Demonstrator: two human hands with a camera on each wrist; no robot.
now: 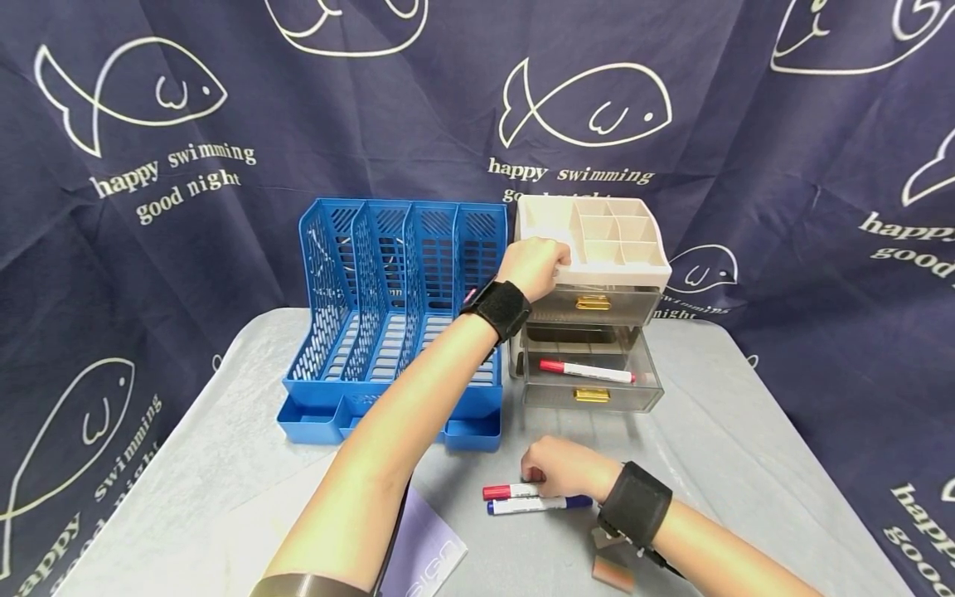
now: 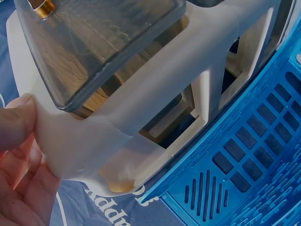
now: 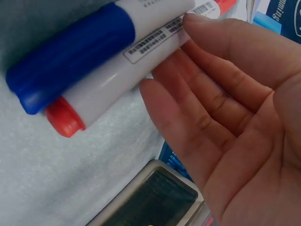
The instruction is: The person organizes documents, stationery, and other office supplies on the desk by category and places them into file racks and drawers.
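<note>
- Markers first: red-capped marker [image 1: 511,491] and blue-capped marker [image 1: 539,504] lie side by side, touching, on the worktop [image 1: 716,448] in front of the drawer organizer [image 1: 589,274].
- Right hand [image 1: 561,468] rests over the red-capped one; in the right wrist view the fingers [image 3: 211,61] are nearly straight, tips on the white barrel, palm spread, no pinch closed yet.
- Left hand [image 1: 531,264] grips the organizer's upper left corner, thumb [image 2: 16,122] curled over the cream rim, holding the unit steady.
- Judgement: roll the red-capped marker away from its neighbour before pinching, otherwise both smooth barrels will likely slide together. Pinch mid-barrel, not on the cap.
- Lower drawer [image 1: 593,373] stands pulled out with another red marker [image 1: 585,371] lying across it; the left hand's brace matters if anything is dropped in or the drawer pushed.
- Materials: markers are glossy round plastic with a printed label; the organizer has a matte cream frame, smoky translucent drawers and gold handles, probably metal-look plastic — hard to tell.
- Blue file rack [image 1: 395,315] just left of it, rigid perforated plastic. Worktop cover looks like soft, slightly fuzzy pale fabric.
</note>
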